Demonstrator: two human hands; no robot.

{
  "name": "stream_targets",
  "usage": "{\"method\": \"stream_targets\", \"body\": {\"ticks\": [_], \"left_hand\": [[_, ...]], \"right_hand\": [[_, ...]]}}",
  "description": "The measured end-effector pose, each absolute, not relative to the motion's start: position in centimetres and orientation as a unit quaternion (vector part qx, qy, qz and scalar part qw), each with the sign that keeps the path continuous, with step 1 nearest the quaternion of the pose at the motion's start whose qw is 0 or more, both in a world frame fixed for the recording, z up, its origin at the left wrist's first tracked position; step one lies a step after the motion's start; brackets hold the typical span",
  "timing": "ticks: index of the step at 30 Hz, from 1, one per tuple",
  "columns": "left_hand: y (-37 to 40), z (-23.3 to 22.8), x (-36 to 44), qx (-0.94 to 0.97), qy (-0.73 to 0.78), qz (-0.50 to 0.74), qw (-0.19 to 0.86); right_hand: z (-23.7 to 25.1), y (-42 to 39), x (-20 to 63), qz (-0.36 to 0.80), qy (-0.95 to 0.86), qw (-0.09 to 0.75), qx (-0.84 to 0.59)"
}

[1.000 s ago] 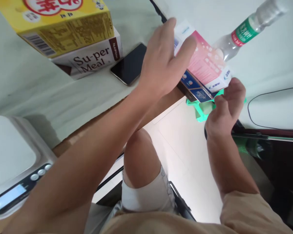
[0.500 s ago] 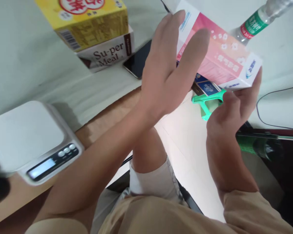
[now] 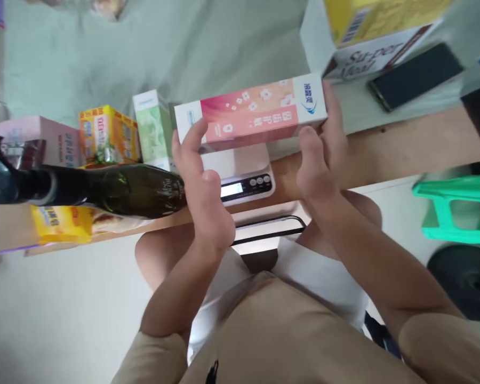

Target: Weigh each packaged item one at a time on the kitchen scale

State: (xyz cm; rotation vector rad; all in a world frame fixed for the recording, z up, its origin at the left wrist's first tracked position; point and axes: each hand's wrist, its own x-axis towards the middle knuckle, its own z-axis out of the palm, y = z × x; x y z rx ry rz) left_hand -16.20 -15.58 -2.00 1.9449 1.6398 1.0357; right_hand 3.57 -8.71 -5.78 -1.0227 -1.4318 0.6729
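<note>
A long pink and white toothpaste box (image 3: 251,113) is held lengthwise between my two hands, above a white kitchen scale (image 3: 251,169). My left hand (image 3: 206,197) grips its left end, fingers bent around the end and lower edge. My right hand (image 3: 322,152) holds the other end, the thumb against the front face and the fingers behind it. The scale's lit display shows below the box, but its plate is partly covered. Just left of my left hand, a dark green bottle (image 3: 132,189) lies across the view, its near end hidden by that hand.
Left of the scale stand a green and white box (image 3: 154,128), a yellow box (image 3: 108,133) and a pale pink box (image 3: 44,136). A yellow packet (image 3: 60,224) lies near the table edge. At right are a Su-per Meal box (image 3: 368,58), a phone (image 3: 418,77) and a green stool (image 3: 444,208).
The view has swung left, bringing the toothpaste box from the phone's side to over the scale. My left hand now closes on its end, where before its fingers were spread along the box.
</note>
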Motion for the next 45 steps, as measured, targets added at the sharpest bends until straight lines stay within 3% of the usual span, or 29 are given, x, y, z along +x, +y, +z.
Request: {"method": "stream_targets", "body": {"ticks": [3, 9, 13, 16, 20, 26, 37, 45], "left_hand": [[-15.9, -3.4, -16.3, 0.596, 0.635, 0.460, 0.173], [-16.5, -4.7, -17.3, 0.568, 0.663, 0.439, 0.211], [-16.3, -6.1, -17.6, 0.536, 0.640, 0.499, 0.232], [-16.1, -6.8, -16.2, 0.558, 0.594, 0.562, 0.141], [-16.7, -6.1, -14.3, 0.550, 0.495, 0.672, -0.013], [-18.2, -4.7, -14.6, 0.664, 0.370, 0.639, 0.113], [-18.6, -3.9, -14.0, 0.644, 0.425, 0.629, 0.093], [-17.2, -4.7, -14.2, 0.677, 0.327, 0.645, 0.134]], "right_hand": [[-6.9, -8.7, 1.5, 0.312, -0.604, 0.565, -0.468], [-8.3, -9.7, 1.2, 0.336, -0.606, 0.547, -0.470], [-8.7, -9.7, 1.5, 0.373, -0.606, 0.537, -0.453], [-9.1, -9.4, 2.0, 0.400, -0.588, 0.559, -0.426], [-9.7, -8.5, 2.6, 0.337, -0.574, 0.623, -0.410], [-9.7, -7.7, 3.3, 0.279, -0.571, 0.664, -0.394], [-10.2, -7.5, 3.2, 0.259, -0.576, 0.650, -0.423], [-9.8, -7.6, 2.4, 0.267, -0.584, 0.658, -0.393]]}}
